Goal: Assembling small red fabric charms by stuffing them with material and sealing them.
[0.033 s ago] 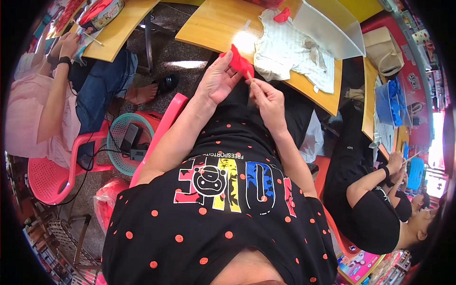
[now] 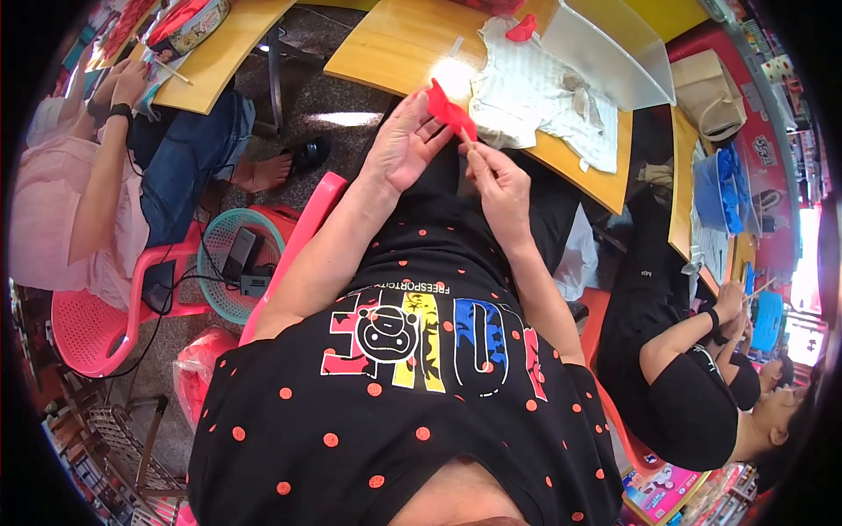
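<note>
Above my lap, near the table's front edge, a small red fabric piece (image 2: pixel 449 112) is held up between my two hands. My left hand (image 2: pixel 405 145) has its fingers closed on the cloth's left side, palm partly showing. My right hand (image 2: pixel 497 180) pinches what looks like a thin, light-coloured stick (image 2: pixel 469 142) at the cloth's lower right corner. The stick's far end is hidden by the cloth. Just beyond, a white striped cloth (image 2: pixel 526 88) lies on the wooden table (image 2: pixel 386 53), with another red fabric piece (image 2: pixel 523 28) on it.
A clear plastic bin (image 2: pixel 614 44) stands at the table's far right. Co-workers sit left (image 2: pixel 88 193) and right (image 2: pixel 675 386), one holding a stick. A teal basket (image 2: pixel 210 280) with a black device is on the floor, left of my pink chair (image 2: pixel 307 228). A blue tub (image 2: pixel 724 188) stands right.
The red fabric and both hands have shifted very slightly; the cloth's right end has turned a little to the right. Everything else looks the same.
</note>
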Available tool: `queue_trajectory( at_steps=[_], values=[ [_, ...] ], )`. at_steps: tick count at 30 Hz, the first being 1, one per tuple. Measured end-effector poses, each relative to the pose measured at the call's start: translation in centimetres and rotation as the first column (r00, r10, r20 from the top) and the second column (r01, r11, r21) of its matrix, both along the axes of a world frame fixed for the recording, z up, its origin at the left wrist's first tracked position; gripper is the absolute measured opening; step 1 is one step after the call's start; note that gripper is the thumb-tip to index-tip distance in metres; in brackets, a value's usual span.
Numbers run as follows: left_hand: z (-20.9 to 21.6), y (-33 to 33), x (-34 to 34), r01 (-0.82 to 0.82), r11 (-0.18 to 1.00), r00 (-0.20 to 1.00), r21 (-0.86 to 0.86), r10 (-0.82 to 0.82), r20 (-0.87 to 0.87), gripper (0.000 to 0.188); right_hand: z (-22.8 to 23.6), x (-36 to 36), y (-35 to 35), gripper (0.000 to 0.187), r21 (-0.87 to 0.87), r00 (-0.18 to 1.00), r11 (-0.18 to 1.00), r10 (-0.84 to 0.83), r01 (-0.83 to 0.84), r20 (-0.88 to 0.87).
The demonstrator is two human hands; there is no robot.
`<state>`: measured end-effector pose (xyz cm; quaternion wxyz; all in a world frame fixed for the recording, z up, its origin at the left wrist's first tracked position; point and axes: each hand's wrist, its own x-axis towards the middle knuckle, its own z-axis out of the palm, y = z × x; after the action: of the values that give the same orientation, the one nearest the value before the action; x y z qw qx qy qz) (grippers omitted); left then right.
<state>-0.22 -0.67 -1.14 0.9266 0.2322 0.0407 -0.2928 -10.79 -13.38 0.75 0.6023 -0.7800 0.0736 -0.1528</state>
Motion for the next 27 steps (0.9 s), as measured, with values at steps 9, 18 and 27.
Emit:
queue_trajectory(
  at_steps=[9, 18, 27],
  values=[
    [0.7, 0.2, -0.5, -0.058, 0.957, 0.985, 0.284, 0.008, 0.175, 0.023, -0.4, -0.4, -0.7, 0.019, -0.664, 0.968, 0.731, 0.022, 0.155, 0.250],
    [0.9, 0.0, -0.8, -0.043, 0.990, 0.998, 0.134, 0.038, 0.042, 0.020, -0.8, 0.0, -0.8, 0.020, 0.180, 0.981, 0.983, 0.058, -0.025, -0.184],
    [0.1, -0.1, -0.7, -0.028, 0.970, 0.986, 0.240, -0.013, 0.169, 0.021, -0.9, 0.1, -0.5, 0.021, 0.577, 0.976, 0.817, 0.137, -0.014, -0.170]
  ],
)
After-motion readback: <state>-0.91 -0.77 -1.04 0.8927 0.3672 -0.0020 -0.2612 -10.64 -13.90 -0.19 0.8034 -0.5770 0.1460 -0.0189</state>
